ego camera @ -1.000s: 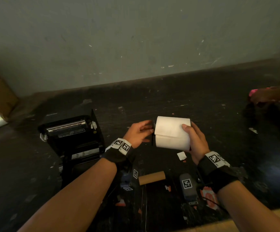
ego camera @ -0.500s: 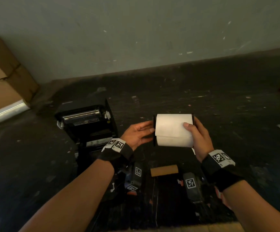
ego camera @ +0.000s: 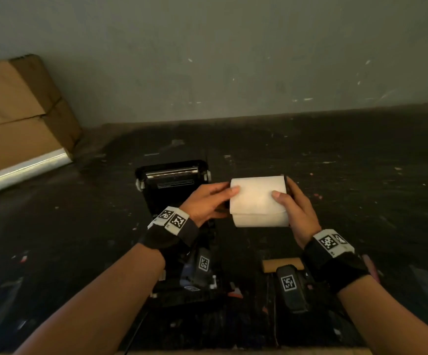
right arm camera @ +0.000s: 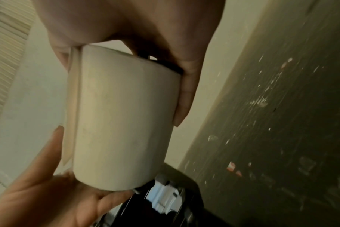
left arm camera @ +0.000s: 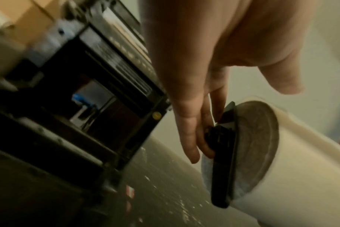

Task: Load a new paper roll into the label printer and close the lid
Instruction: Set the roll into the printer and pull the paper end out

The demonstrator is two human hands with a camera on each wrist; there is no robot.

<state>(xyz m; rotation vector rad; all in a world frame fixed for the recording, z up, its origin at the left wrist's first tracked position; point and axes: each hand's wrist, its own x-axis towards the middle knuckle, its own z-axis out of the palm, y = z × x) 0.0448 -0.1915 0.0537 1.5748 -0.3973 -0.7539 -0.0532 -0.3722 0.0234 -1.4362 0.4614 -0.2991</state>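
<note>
**Paper roll held in both hands beside open printer**

Above the dark floor, just right of the label printer (ego camera: 173, 187), the white paper roll (ego camera: 257, 201) is held in the air, its axis running left to right. A loose outer layer of paper lies across its top face. A black holder plate (left arm camera: 222, 161) sits flat against the roll's left end.

Left hand (ego camera: 206, 204): thumb resting on the roll's upper left edge; the fingers (left arm camera: 188, 135), pressed together, curl onto the black holder plate at that end. Right hand (ego camera: 296, 211): thumb on the roll's top face near its right edge, fingers closed round the right end, where a black rim shows.

Printer lid stands raised, exposing the roller bar and inner compartment; the roll is outside it.

A brown cardboard core (ego camera: 282, 264) lies on the floor near the right wrist. Cardboard boxes (ego camera: 18, 111) lean against the grey wall at far left. Paper scraps are scattered over the floor.
</note>
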